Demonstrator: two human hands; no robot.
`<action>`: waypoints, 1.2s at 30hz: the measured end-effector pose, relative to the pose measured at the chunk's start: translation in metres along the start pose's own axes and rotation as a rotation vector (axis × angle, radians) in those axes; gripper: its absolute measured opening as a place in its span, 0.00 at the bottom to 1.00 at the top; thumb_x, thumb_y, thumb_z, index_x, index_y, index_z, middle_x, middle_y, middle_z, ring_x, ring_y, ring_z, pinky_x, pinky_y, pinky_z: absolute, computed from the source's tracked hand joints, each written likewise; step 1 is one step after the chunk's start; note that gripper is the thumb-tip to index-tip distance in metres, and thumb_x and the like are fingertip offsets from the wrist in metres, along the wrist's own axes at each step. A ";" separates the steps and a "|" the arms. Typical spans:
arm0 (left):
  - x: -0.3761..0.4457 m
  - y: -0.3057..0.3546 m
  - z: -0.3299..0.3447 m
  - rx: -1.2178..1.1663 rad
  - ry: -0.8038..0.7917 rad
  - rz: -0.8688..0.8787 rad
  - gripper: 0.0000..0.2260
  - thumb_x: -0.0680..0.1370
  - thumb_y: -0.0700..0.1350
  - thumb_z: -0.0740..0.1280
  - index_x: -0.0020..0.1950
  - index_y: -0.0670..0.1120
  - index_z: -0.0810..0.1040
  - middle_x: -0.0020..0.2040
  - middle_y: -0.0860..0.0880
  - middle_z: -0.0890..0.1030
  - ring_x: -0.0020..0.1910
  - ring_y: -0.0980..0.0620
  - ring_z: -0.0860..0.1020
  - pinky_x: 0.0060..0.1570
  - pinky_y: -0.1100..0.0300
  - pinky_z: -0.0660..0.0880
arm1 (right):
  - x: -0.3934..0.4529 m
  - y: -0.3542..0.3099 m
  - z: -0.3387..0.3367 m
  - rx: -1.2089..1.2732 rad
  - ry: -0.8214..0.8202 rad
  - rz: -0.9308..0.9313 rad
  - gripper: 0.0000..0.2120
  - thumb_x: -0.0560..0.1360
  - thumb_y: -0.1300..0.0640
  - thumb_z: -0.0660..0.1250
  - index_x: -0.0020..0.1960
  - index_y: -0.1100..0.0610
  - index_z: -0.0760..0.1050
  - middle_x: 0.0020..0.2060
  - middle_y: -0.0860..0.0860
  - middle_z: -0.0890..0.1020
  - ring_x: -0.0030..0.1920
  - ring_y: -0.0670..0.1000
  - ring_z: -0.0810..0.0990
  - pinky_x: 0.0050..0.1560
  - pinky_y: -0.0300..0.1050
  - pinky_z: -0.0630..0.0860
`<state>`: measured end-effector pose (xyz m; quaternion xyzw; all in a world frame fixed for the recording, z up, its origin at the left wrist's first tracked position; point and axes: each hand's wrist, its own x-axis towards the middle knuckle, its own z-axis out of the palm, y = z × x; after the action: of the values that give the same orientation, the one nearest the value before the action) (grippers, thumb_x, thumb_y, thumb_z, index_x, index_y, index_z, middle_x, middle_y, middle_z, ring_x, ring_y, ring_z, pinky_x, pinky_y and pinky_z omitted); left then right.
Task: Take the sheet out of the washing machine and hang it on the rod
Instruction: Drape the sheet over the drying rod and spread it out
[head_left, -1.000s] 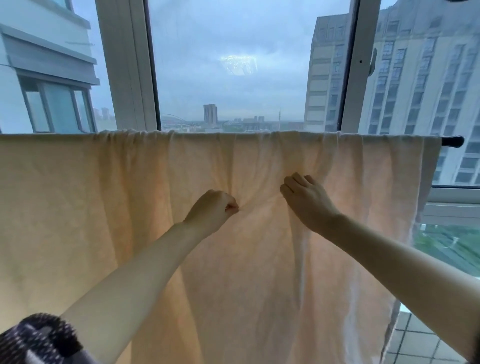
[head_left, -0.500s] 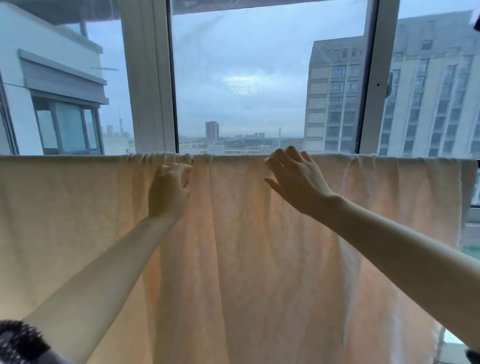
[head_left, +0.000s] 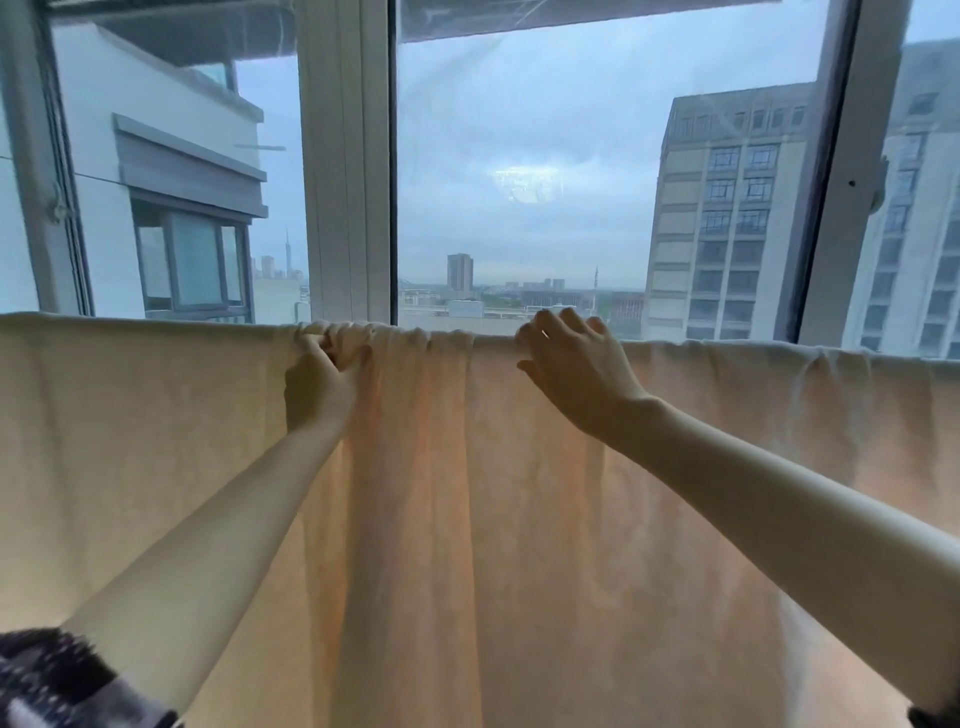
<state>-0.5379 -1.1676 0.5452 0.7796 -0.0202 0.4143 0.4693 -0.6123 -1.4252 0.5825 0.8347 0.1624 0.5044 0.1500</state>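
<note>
One cream sheet (head_left: 519, 519) of soft crinkled cloth draped in folds, bunched top edge pinched by left hand (head_left: 322, 384), right hand (head_left: 576, 374) laid over top edge, fingers (head_left: 566, 325) loosely extended

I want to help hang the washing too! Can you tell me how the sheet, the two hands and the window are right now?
sheet: draped over the rod, hanging down, bunched in folds near the left hand.
left hand: fingers curled, gripping the bunched top edge of the sheet.
right hand: fingers spread and relaxed, resting at the top edge of the sheet.
window: looks closed.
rod: hidden under the sheet.
</note>
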 end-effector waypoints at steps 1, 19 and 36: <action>0.003 0.000 0.003 -0.020 0.013 -0.010 0.19 0.79 0.57 0.61 0.58 0.41 0.71 0.47 0.46 0.77 0.44 0.47 0.77 0.42 0.55 0.73 | 0.004 0.000 0.003 -0.002 0.017 0.011 0.11 0.71 0.57 0.73 0.50 0.59 0.77 0.47 0.55 0.80 0.47 0.58 0.80 0.44 0.54 0.77; 0.089 -0.076 -0.032 0.134 0.038 0.344 0.07 0.78 0.44 0.64 0.45 0.41 0.76 0.49 0.44 0.76 0.49 0.47 0.71 0.48 0.59 0.68 | 0.076 -0.081 0.053 0.087 0.023 0.035 0.10 0.76 0.54 0.67 0.51 0.60 0.77 0.50 0.56 0.79 0.49 0.57 0.80 0.46 0.54 0.78; 0.199 -0.169 -0.104 0.090 -0.248 0.606 0.08 0.79 0.37 0.60 0.46 0.42 0.78 0.43 0.45 0.82 0.43 0.47 0.78 0.45 0.56 0.72 | 0.151 -0.193 0.067 0.067 -0.086 0.324 0.10 0.80 0.55 0.60 0.47 0.57 0.79 0.45 0.50 0.82 0.47 0.54 0.80 0.50 0.51 0.72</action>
<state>-0.4016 -0.9246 0.5794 0.8024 -0.2900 0.4376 0.2839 -0.5099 -1.1930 0.5927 0.8752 0.0357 0.4802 0.0458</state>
